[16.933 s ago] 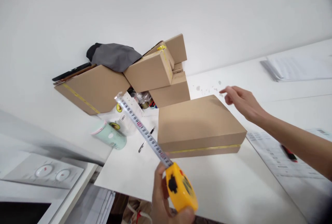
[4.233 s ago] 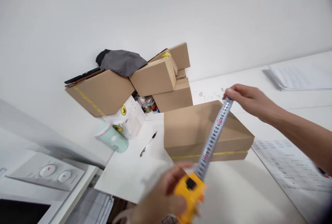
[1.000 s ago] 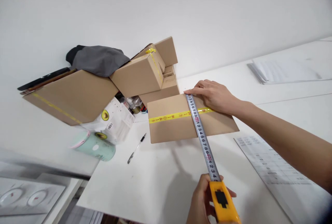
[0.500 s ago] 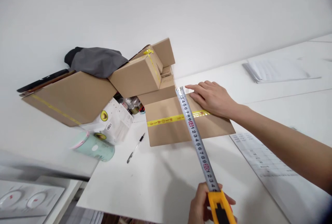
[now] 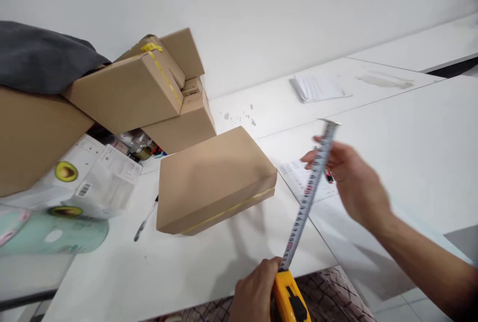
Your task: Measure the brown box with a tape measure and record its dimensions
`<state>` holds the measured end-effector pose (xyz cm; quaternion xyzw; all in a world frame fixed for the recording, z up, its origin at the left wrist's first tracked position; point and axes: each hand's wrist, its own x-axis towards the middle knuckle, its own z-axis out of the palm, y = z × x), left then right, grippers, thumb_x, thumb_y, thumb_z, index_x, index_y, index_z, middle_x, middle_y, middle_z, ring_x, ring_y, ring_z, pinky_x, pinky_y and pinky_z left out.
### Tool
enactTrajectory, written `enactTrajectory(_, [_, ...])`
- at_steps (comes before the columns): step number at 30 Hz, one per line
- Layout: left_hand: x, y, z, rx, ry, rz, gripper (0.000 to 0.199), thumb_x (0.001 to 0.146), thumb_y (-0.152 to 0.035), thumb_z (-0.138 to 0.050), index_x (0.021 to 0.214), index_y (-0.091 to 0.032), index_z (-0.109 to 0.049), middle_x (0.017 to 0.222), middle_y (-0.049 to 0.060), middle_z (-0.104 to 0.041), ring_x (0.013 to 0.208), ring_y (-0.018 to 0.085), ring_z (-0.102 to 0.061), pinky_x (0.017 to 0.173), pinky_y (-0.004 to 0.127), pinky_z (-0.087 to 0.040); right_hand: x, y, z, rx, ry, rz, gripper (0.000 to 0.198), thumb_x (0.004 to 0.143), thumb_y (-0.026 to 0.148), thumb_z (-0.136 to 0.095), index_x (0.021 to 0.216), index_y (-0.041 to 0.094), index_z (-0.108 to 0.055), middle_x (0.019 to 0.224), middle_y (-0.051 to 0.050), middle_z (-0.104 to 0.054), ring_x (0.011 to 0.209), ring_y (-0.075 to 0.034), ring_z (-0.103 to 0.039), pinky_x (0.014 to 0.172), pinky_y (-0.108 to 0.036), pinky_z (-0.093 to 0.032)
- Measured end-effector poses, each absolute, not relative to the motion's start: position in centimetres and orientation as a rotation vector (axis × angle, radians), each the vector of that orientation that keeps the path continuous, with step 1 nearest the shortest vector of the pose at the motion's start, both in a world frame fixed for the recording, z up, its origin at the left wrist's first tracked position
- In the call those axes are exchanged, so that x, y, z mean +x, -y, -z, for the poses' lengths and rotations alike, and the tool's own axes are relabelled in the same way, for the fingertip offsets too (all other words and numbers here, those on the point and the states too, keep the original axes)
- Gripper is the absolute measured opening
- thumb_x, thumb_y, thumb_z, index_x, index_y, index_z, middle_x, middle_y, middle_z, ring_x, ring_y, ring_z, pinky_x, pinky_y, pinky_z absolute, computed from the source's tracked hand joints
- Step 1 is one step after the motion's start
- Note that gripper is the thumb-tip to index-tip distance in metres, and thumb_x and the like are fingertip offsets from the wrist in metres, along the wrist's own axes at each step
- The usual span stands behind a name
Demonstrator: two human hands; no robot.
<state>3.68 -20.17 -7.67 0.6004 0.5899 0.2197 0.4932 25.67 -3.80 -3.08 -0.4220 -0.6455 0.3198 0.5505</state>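
My left hand (image 5: 256, 292) is wrapped around the yellow and black tape measure (image 5: 291, 297) at the bottom of the view. Its metal blade (image 5: 306, 200) is drawn out, slanting up and right, with the hooked end in the air. Behind the blade is my right hand (image 5: 354, 182), fingers loosely bent and apart; whether a fingertip touches the blade I cannot tell. Left of the blade, untouched, a closed cardboard box (image 5: 214, 177) lies on the white table (image 5: 179, 272), with yellow tape along its near side.
Left stand stacked cardboard boxes (image 5: 127, 93), a dark cloth (image 5: 41, 58), a white avocado-print package (image 5: 100, 177) and a mint-green container (image 5: 70, 232). A pen (image 5: 145, 220) lies beside the closed box. Papers (image 5: 317, 87) lie at the back, and a printed sheet (image 5: 293, 175) is near my right hand.
My right hand has left the box and moved right. The blade has swung off the box to the right. The box now shows a plain face on top, its taped side toward me. The view has shifted.
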Motion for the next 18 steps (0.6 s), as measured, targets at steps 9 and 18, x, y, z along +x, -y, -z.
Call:
enactTrajectory(9, [7.3, 16.5, 5.3, 1.544, -1.453, -0.331, 0.11, 0.06, -0.023, -0.079, 0.158, -0.031, -0.029, 0.144, 0.011, -0.057, 0.123, 0.037, -0.056, 0.109, 0.051, -0.039, 32.8, 5.7, 5.3, -1.062, 1.393, -0.969, 0.033, 0.093, 0.049, -0.061, 0.067, 0.031, -0.072, 0.073, -0.006, -0.067, 0.068, -0.024, -0.061, 0.059, -0.04, -0.052])
enactTrajectory(18, [10.1, 12.7, 4.2, 1.696, -1.473, -0.395, 0.104, 0.07, -0.029, -0.073, 0.159, -0.03, -0.02, 0.141, 0.013, -0.058, 0.129, 0.038, -0.054, 0.109, 0.056, -0.039, 31.9, 4.8, 7.5, -1.21, 2.117, -0.975, 0.052, 0.098, 0.057, -0.047, 0.059, 0.022, -0.052, 0.053, 0.0, -0.051, 0.047, -0.013, -0.045, 0.047, -0.028, -0.035])
